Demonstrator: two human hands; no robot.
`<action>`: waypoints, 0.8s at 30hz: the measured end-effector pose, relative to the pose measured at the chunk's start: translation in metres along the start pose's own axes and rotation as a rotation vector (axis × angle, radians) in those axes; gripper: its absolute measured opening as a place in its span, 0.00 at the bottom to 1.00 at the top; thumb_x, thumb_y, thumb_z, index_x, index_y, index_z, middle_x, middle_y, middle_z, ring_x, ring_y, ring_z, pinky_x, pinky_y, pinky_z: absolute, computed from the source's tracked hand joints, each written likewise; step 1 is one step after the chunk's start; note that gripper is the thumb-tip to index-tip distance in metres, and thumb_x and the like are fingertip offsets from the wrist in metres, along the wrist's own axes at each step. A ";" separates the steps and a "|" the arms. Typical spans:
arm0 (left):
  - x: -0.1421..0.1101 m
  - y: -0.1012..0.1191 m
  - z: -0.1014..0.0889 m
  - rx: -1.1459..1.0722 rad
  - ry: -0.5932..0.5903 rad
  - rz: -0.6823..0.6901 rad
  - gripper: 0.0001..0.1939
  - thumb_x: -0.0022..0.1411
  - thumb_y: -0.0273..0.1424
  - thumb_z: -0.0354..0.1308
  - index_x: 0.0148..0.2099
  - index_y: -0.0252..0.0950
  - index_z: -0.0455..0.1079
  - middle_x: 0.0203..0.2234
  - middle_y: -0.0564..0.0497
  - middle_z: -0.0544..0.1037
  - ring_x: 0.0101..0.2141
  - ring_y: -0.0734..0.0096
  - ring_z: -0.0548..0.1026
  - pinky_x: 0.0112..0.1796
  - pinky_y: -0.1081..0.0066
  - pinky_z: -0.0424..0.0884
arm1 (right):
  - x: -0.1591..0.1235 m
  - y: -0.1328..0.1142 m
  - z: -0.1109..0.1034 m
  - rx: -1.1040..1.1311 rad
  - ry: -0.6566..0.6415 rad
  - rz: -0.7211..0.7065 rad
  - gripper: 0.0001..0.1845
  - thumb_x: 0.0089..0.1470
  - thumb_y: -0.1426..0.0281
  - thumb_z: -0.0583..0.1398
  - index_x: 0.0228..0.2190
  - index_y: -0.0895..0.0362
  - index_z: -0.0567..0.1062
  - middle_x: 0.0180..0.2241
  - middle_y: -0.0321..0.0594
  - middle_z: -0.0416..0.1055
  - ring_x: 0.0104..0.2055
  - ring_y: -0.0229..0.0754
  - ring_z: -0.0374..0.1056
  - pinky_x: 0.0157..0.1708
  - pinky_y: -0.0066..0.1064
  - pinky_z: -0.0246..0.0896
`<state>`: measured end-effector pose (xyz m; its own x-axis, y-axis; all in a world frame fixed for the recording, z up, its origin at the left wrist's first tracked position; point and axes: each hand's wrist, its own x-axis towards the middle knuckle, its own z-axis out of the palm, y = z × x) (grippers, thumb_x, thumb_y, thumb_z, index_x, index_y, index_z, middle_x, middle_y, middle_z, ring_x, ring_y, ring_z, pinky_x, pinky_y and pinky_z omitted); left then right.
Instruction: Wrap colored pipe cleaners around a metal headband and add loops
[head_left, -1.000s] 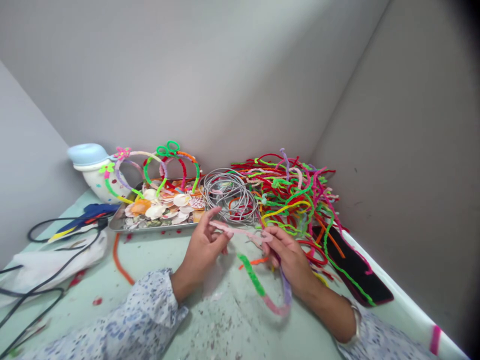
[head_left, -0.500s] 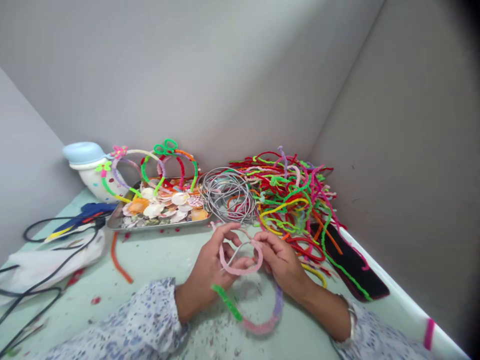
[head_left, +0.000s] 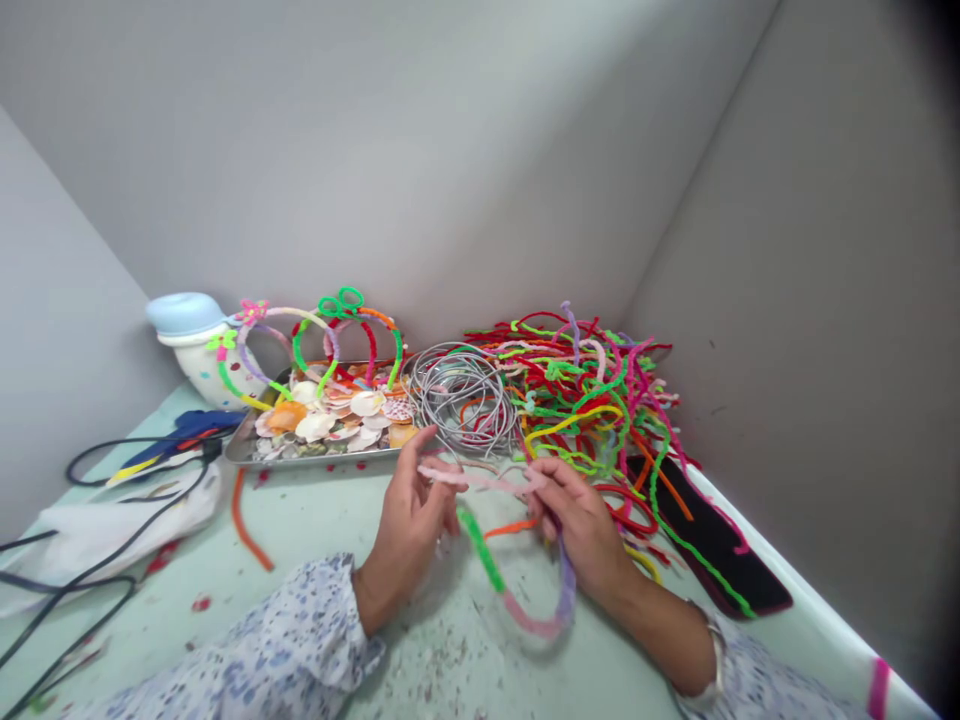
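My hands hold a long multicoloured pipe cleaner strand between them. Its pale pink stretch [head_left: 472, 480] runs almost straight from my left hand [head_left: 411, 520] to my right hand [head_left: 577, 530]. Below them hangs a loop with a green part [head_left: 480, 550] and a lilac and pink part [head_left: 536, 625]. The fingers of both hands pinch the pink stretch. A short orange pipe cleaner [head_left: 510, 528] lies close to my right hand, partly hidden by its fingers. Grey wire hoops [head_left: 461, 395] lie just beyond my left hand.
Behind the hoops are a tray of seashells [head_left: 311, 456], pipe-cleaner-decorated hoops [head_left: 315, 335] and a white-and-blue jug [head_left: 191, 345]. A large pipe cleaner heap [head_left: 585, 390] lies at back right. A blue glue gun [head_left: 187, 430], black cables [head_left: 97, 590] and a white plastic bag [head_left: 112, 520] lie left.
The pink stretch, bent into a ring half a second ago, is now pulled nearly straight. My hands have moved apart, and the view has shifted slightly.
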<state>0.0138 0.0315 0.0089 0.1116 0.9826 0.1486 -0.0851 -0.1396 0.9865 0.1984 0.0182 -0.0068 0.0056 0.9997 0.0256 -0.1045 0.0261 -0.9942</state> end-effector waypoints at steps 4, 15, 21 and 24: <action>0.001 0.000 0.000 -0.015 0.014 0.008 0.28 0.63 0.42 0.51 0.62 0.41 0.48 0.29 0.54 0.71 0.16 0.81 0.65 0.18 0.77 0.61 | 0.007 0.002 -0.006 0.137 0.085 0.006 0.10 0.55 0.61 0.57 0.31 0.55 0.67 0.20 0.29 0.61 0.16 0.31 0.52 0.16 0.23 0.45; -0.007 -0.009 0.005 0.407 -0.269 0.188 0.10 0.57 0.32 0.59 0.42 0.36 0.69 0.29 0.51 0.72 0.25 0.75 0.68 0.26 0.75 0.63 | -0.011 0.003 0.005 -0.239 -0.182 -0.117 0.08 0.60 0.64 0.54 0.34 0.55 0.69 0.22 0.29 0.62 0.21 0.32 0.56 0.22 0.23 0.51; -0.012 -0.004 0.002 0.524 -0.281 0.347 0.05 0.60 0.30 0.56 0.37 0.35 0.70 0.26 0.52 0.70 0.26 0.75 0.67 0.29 0.74 0.62 | -0.016 0.000 0.005 -0.453 -0.245 -0.255 0.08 0.62 0.65 0.52 0.34 0.55 0.68 0.27 0.33 0.66 0.29 0.36 0.62 0.30 0.26 0.56; -0.011 -0.004 0.001 0.538 -0.259 0.371 0.04 0.60 0.30 0.56 0.36 0.34 0.70 0.26 0.52 0.69 0.26 0.75 0.67 0.28 0.74 0.62 | -0.016 0.001 0.004 -0.486 -0.244 -0.274 0.08 0.62 0.66 0.51 0.35 0.55 0.68 0.28 0.34 0.67 0.30 0.37 0.63 0.31 0.27 0.57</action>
<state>0.0142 0.0210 0.0038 0.4077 0.8067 0.4278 0.3311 -0.5672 0.7541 0.1939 0.0024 -0.0080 -0.2662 0.9301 0.2533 0.3344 0.3355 -0.8807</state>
